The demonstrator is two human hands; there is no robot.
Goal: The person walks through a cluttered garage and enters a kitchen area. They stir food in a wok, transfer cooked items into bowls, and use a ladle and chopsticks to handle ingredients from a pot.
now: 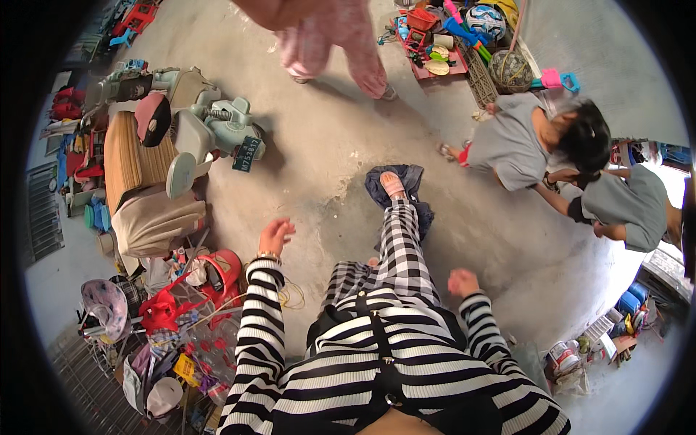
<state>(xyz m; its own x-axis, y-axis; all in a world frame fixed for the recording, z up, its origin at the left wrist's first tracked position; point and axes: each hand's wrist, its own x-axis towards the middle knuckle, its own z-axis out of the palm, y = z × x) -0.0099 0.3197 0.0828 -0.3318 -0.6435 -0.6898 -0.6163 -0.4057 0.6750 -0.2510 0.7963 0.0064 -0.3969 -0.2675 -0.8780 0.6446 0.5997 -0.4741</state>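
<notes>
My left hand [275, 236] is held out in the air over the floor, fingers loosely apart, with nothing in it; a bracelet circles the wrist. On the other side, my right hand [462, 283] hovers beside my hip, fingers curled in, and no object shows in it. Ahead of me, my foot in a pink sandal [392, 185] is on a crumpled dark blue cloth [423, 216] that lies on the concrete floor. Neither hand touches the cloth.
A pale green scooter [210, 123] stands at the left, above a heap with a red plastic chair [221, 272]. A person in pink trousers [337, 43] stands ahead. Two people in grey shirts [507, 138] are at the right, near piled toys and a ball [511, 70].
</notes>
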